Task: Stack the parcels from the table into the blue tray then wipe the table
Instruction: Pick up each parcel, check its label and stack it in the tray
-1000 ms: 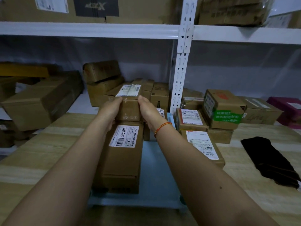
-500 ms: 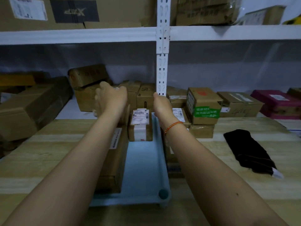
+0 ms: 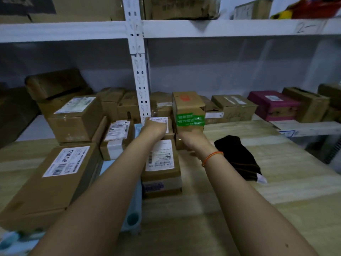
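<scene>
— While both arms reach toward the far edge of the surface (image 3: 276, 182), what do the fingers hold?
— Left hand (image 3: 154, 129) grips a labelled parcel (image 3: 160, 121); right hand (image 3: 190, 138) grips the green-taped parcel (image 3: 188, 111), beside the blue tray (image 3: 135, 200).

**Parcel storeroom / sorting area**

Looking like a courier depot back room. White slotted-steel racking (image 3: 137, 71) is running along the wall, shelves carrying taped cardboard cartons (image 3: 233, 106) and a magenta box (image 3: 273, 105), more cartons sitting on the shelf above. A handwritten bay number (image 3: 306, 26) is showing on the shelf edge. Brown parcels with printed barcode shipping labels (image 3: 67, 161) are crowding a pale wooden table (image 3: 276, 191).
</scene>
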Tool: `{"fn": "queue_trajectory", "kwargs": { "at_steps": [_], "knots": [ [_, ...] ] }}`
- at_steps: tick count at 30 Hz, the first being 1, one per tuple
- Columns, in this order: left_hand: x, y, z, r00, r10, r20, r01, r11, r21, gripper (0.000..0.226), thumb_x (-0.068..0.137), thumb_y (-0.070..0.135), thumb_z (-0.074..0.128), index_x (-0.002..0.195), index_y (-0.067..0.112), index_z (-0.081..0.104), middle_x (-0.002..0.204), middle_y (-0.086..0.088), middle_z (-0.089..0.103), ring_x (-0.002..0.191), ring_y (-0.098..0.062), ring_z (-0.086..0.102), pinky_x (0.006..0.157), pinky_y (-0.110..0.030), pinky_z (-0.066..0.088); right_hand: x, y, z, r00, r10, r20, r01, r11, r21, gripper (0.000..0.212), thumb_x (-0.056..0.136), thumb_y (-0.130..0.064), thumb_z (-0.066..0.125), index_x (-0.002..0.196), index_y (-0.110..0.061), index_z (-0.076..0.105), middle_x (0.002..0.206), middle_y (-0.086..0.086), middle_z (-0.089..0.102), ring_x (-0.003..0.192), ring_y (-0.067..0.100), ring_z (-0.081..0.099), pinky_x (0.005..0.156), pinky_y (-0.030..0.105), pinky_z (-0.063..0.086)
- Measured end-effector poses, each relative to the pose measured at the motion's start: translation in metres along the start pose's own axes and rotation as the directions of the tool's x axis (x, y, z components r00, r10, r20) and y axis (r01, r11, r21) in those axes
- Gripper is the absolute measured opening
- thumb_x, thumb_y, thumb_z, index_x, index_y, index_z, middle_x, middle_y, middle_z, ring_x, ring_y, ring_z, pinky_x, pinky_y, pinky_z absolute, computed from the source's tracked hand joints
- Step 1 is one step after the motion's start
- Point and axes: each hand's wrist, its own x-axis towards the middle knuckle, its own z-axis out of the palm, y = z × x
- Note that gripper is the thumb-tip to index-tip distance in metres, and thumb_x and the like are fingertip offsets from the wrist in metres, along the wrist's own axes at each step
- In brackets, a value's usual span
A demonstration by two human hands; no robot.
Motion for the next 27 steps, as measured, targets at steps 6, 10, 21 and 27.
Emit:
{"fn": "queue_trajectory", "kwargs": {
  "at_steps": [6,10,21,27],
  "knots": [
    [-0.016,-0.013,0.004,1.000,-0.027,0.004,0.027,1.000,0.012,0.042,0.101,0.022,0.038,0.142,0.017,0.035,0.138,-0.012,0.048,0.115,-0.029,0.051,0.088,-0.035,0.041,-0.012,0.027,0.012,0.939,0.187,0.287,-0.165,0.981,-0.100,0.034,0.093,-0.051,0.051,0.088,-0.018,0.055,0.092,0.007,0.057,0.089,0.024,0.054,0.083,0.037,0.048],
    [-0.028,-0.020,-0.001,0.998,-0.054,-0.020,0.051,0.990,-0.131,0.033,0.101,0.028,0.040,0.132,0.020,0.046,0.110,-0.006,0.061,0.082,-0.018,0.058,0.064,-0.028,0.044,-0.019,0.033,0.015,0.959,0.118,0.256,-0.129,0.991,0.026,0.034,0.099,-0.044,0.045,0.098,-0.016,0.064,0.099,0.007,0.067,0.080,0.020,0.058,0.064,0.026,0.042],
    [-0.100,-0.055,-0.022,0.988,0.155,0.016,-0.130,0.880,-0.457,0.012,0.093,0.012,0.057,0.102,0.012,0.066,0.091,-0.005,0.073,0.070,-0.014,0.073,0.057,-0.026,0.057,-0.069,0.050,0.003,0.996,-0.086,-0.019,0.088,0.969,0.230,0.035,0.095,-0.044,0.049,0.108,-0.018,0.068,0.114,0.007,0.071,0.106,0.027,0.065,0.097,0.045,0.050],
    [-0.140,-0.078,-0.027,0.940,0.315,-0.129,-0.339,0.840,-0.424,0.032,0.087,0.015,0.069,0.113,0.025,0.053,0.100,0.011,0.065,0.079,-0.004,0.069,0.062,-0.027,0.059,-0.122,0.055,0.018,0.926,-0.296,-0.233,0.357,0.887,0.293,0.047,0.075,-0.067,0.046,0.099,-0.031,0.066,0.095,-0.005,0.074,0.090,0.017,0.070,0.081,0.048,0.057]
  ]
}}
